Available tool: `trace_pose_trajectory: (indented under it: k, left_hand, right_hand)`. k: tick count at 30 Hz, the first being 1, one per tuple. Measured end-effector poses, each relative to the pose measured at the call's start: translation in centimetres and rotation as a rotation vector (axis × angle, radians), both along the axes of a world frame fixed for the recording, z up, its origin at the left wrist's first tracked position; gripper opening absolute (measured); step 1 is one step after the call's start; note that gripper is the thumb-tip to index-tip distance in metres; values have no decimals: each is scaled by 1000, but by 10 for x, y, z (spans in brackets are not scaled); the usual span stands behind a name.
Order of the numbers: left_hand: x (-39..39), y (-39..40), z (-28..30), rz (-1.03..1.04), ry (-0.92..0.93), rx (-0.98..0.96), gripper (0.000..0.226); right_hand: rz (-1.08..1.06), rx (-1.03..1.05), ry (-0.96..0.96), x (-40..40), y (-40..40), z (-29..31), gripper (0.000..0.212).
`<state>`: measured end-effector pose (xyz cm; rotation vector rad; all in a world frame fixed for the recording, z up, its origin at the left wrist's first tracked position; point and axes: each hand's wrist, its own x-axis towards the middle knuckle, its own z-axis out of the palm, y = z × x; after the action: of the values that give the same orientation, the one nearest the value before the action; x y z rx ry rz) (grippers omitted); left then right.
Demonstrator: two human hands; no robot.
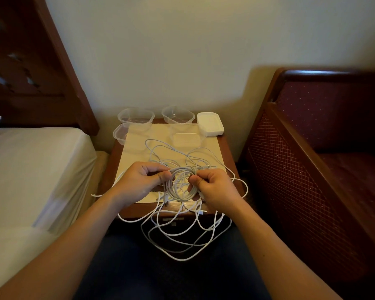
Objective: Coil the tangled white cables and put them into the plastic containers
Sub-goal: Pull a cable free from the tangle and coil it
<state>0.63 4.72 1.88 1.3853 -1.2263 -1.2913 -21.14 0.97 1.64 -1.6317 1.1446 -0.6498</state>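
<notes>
Both the left hand [139, 180] and right hand [214, 187] pinch the round white cable coil [181, 184]; loose white cable loops [182, 237] (hanging below it) could snag and unravel it.

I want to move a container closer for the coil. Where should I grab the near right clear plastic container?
Probably pinch the clear plastic container by its near rim, reaching from above: it sits upright and open-topped, with loose white cables before it and a white lid stack beside it.
</notes>
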Motion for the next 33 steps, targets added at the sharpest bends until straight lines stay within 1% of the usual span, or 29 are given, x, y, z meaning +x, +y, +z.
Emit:
trace_pose_trajectory:
  k: [3,6,9,11,13,16,19,21,24,26,29,30,33]
  left_hand:
    - [7,0,-2,-68,-98,-22,22]
    - [12,-1,-3,-94,-216,-55,21]
    - [10,-1,-7,-52,-283,-94,27]
    - [5,-1,-13,5,-291,-114,26]
    - [-4,-1,-18,81,-230,-100,24]
    - [-19,0,-20,223,-53,-35,17]
    - [-30,2,-22,324,94,-9,15]
    - [-35,4,-21,340,221,48,16]
    - [-34,7,-18,296,418,162,17]
    - [-31,7,-17,256,446,218,18]
    - [-28,10,-18,169,338,290,23]
    - [-28,11,-19,165,344,299,26]
    - [-27,13,-19,148,478,315,41]
  right_hand:
    - [10,-18,44,-2,1,-2,32]
    - [51,-33,72,-4,0,-3,32]
    - [70,-40,72,-4,1,-3,33]
    - [65,-40,81,-3,1,-4,32]
    - [52,-40,82,-2,2,-3,32]
    - [46,-37,74,1,6,-2,30]
    - [36,-33,89,3,10,-1,29]
    - [15,-29,88,3,10,-3,29]
    - [-1,-39,101,3,10,-6,29]
    - [-5,-36,107,4,10,-8,29]
    - [-26,-46,127,4,9,-7,30]
    - [-29,-52,138,5,9,-6,30]
    - [-33,-82,174,8,10,-4,29]
